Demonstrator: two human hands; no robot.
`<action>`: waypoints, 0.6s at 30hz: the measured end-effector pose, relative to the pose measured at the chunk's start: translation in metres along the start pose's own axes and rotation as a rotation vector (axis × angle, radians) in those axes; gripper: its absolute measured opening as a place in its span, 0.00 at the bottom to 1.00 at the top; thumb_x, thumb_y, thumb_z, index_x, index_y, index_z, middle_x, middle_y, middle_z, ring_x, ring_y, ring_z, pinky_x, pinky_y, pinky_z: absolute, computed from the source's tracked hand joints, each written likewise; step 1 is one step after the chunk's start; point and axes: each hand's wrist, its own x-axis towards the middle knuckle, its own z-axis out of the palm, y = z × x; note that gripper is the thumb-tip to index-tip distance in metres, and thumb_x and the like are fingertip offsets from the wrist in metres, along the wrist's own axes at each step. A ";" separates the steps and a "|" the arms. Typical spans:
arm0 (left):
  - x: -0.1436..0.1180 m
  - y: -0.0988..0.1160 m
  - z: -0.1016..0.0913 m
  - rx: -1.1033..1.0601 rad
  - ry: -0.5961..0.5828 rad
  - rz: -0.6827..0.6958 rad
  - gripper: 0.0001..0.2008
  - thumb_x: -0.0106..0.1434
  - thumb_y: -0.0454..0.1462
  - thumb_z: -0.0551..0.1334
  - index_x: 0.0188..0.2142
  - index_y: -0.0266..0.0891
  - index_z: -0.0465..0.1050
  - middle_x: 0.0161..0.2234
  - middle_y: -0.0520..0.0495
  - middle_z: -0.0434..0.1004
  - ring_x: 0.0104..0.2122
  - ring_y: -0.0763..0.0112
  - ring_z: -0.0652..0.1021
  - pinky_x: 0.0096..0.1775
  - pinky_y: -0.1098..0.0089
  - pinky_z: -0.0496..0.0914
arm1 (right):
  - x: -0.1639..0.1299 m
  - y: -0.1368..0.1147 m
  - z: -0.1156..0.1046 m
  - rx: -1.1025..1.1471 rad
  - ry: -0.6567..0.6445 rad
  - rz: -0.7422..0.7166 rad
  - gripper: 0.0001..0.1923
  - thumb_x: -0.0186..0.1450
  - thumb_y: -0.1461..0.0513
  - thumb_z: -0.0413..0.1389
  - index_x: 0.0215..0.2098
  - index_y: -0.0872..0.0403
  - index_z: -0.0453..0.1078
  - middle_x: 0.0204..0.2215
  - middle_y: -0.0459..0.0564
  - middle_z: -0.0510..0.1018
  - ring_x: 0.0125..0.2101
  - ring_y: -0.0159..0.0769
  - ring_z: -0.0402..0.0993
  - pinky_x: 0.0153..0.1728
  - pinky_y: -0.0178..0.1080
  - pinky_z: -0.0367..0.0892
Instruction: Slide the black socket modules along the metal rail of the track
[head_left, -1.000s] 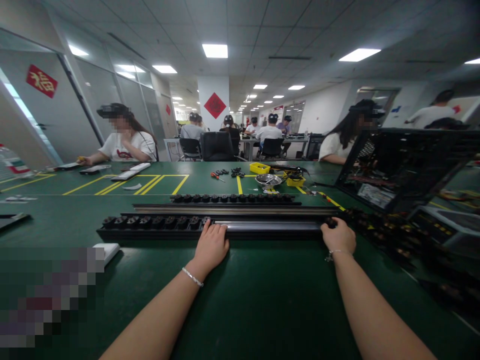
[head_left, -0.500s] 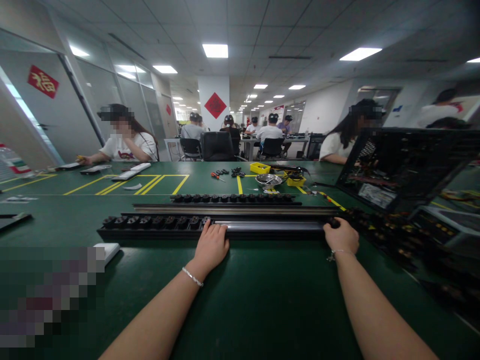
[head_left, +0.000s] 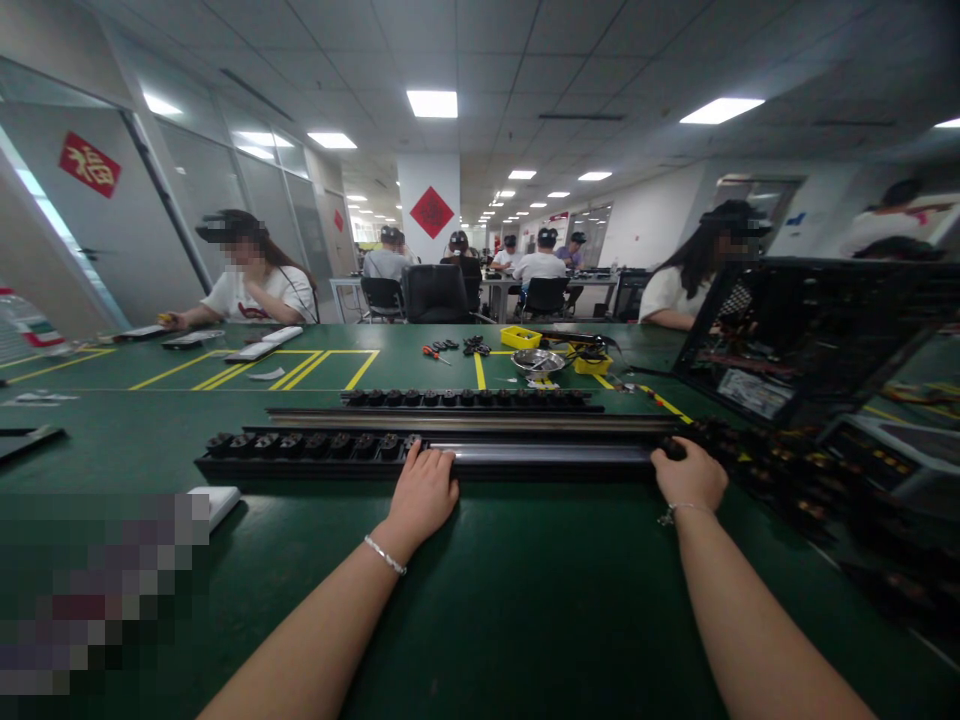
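- The person's left hand (head_left: 424,490) lies palm down on the near edge of a long black rail (head_left: 315,452), fingers spread flat over it, pressing rather than clasping; nothing is closed inside the hand.
- The right hand (head_left: 688,477) sits at the rail's right end, fingers curled over the end piece; from here I cannot tell whether they truly grip it or merely rest against it.
- The rail lies crosswise on the green table (head_left: 487,600), straight ahead of the person. Its left half carries a row of dark knobs; between the two hands a bare, shiny metal stretch (head_left: 547,452) shows.
- Just behind it lies a thin metal strip (head_left: 465,418), and behind that a second black rail (head_left: 465,398) with its own row of knobs.
- An open black computer case (head_left: 810,335) stands at the right, near the right hand.
- A white block (head_left: 214,500) rests on the table to the left, well apart from the left hand.
- Farther back sit a yellow tray (head_left: 519,336), a metal bowl (head_left: 537,359) and red-handled pliers (head_left: 430,352).
- Other people in white shirts sit at the table's far side and beyond.
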 end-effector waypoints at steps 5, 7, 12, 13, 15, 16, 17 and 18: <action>0.000 0.000 -0.001 0.004 0.000 0.000 0.15 0.59 0.34 0.56 0.46 0.36 0.69 0.41 0.42 0.76 0.45 0.61 0.74 0.61 0.55 0.51 | 0.002 0.002 0.001 0.003 -0.004 0.011 0.22 0.54 0.57 0.52 0.45 0.56 0.70 0.39 0.55 0.76 0.44 0.44 0.68 0.53 0.45 0.56; 0.000 0.000 -0.001 0.002 0.000 0.000 0.14 0.60 0.34 0.55 0.46 0.37 0.69 0.41 0.42 0.76 0.45 0.61 0.74 0.61 0.55 0.51 | 0.003 0.002 0.001 0.009 -0.003 0.021 0.21 0.54 0.57 0.52 0.45 0.56 0.70 0.37 0.54 0.76 0.43 0.44 0.69 0.52 0.45 0.57; 0.000 0.000 -0.001 0.005 -0.010 0.002 0.15 0.60 0.34 0.55 0.46 0.38 0.69 0.41 0.42 0.76 0.46 0.61 0.74 0.61 0.54 0.51 | 0.004 0.006 0.002 0.016 -0.002 0.045 0.22 0.54 0.56 0.52 0.46 0.55 0.71 0.37 0.54 0.76 0.42 0.44 0.69 0.51 0.45 0.58; 0.000 0.000 -0.001 0.005 -0.010 0.003 0.15 0.60 0.35 0.55 0.46 0.38 0.69 0.41 0.42 0.76 0.46 0.61 0.74 0.61 0.54 0.51 | 0.005 0.006 0.003 0.014 -0.007 0.053 0.23 0.54 0.55 0.52 0.46 0.55 0.71 0.37 0.54 0.76 0.42 0.45 0.69 0.51 0.45 0.58; 0.000 0.000 -0.001 0.004 -0.007 0.003 0.15 0.60 0.35 0.55 0.46 0.37 0.69 0.41 0.42 0.76 0.46 0.61 0.74 0.61 0.55 0.51 | 0.007 0.007 0.002 0.003 -0.024 0.078 0.24 0.54 0.55 0.52 0.46 0.55 0.72 0.38 0.55 0.76 0.43 0.46 0.68 0.50 0.44 0.59; 0.000 0.000 -0.001 0.003 -0.006 0.002 0.15 0.60 0.35 0.55 0.46 0.37 0.69 0.41 0.42 0.76 0.46 0.61 0.74 0.61 0.55 0.51 | 0.008 0.007 0.002 -0.005 -0.036 0.092 0.24 0.54 0.54 0.52 0.47 0.55 0.72 0.39 0.55 0.76 0.44 0.47 0.68 0.49 0.44 0.59; 0.000 0.001 -0.002 0.002 -0.006 0.001 0.15 0.60 0.35 0.56 0.46 0.37 0.69 0.41 0.42 0.76 0.46 0.61 0.73 0.61 0.55 0.51 | 0.009 0.007 0.002 -0.015 -0.049 0.105 0.24 0.54 0.54 0.52 0.47 0.55 0.72 0.40 0.55 0.76 0.44 0.47 0.68 0.49 0.44 0.59; 0.000 0.001 -0.002 0.001 -0.007 -0.002 0.15 0.59 0.34 0.56 0.46 0.36 0.69 0.41 0.42 0.76 0.46 0.61 0.73 0.61 0.55 0.51 | 0.009 0.007 0.002 -0.025 -0.060 0.113 0.25 0.54 0.54 0.53 0.48 0.55 0.71 0.41 0.55 0.76 0.44 0.47 0.68 0.49 0.44 0.59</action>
